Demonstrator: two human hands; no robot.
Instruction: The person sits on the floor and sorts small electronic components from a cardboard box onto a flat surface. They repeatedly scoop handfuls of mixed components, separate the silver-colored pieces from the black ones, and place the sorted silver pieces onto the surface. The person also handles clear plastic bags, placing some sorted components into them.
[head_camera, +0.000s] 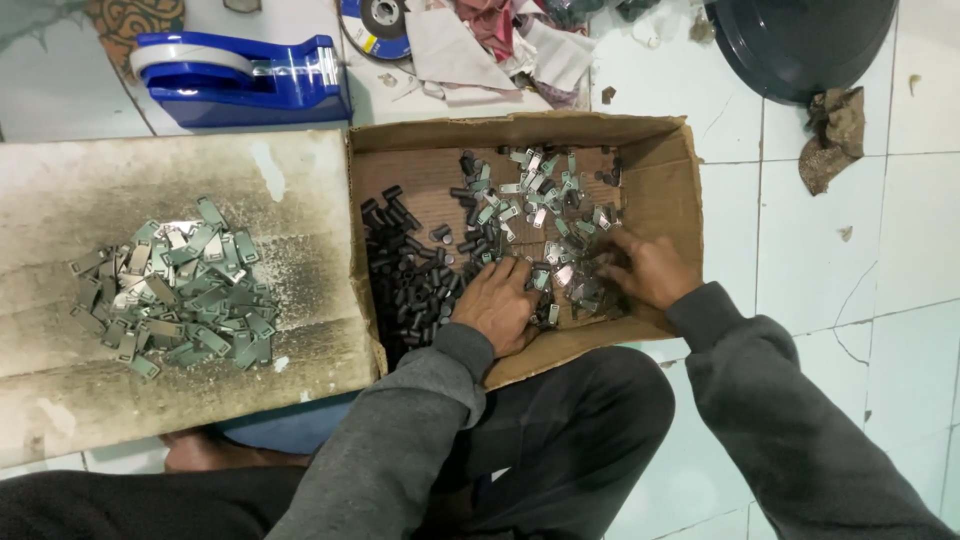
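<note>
An open cardboard box (672, 175) lies on the floor in front of me. Inside, small black cylindrical parts (405, 265) are heaped at the left and small flat grey metal plates (540, 195) are scattered at the right. My left hand (497, 305) rests palm down in the box where the black parts meet the plates, fingers bent over them. My right hand (648, 268) is at the box's right side, fingertips on the plates; whether it pinches one is hidden. A pile of the same grey plates (180, 285) sits on a stained flat board (60, 180) to the left.
A blue tape dispenser (240, 75) stands behind the board. A grinding disc (375, 25) and crumpled cloths and paper (500, 45) lie behind the box. A dark round lid (800, 40) and a dirty rag (832, 135) are at the back right on white floor tiles (900, 250).
</note>
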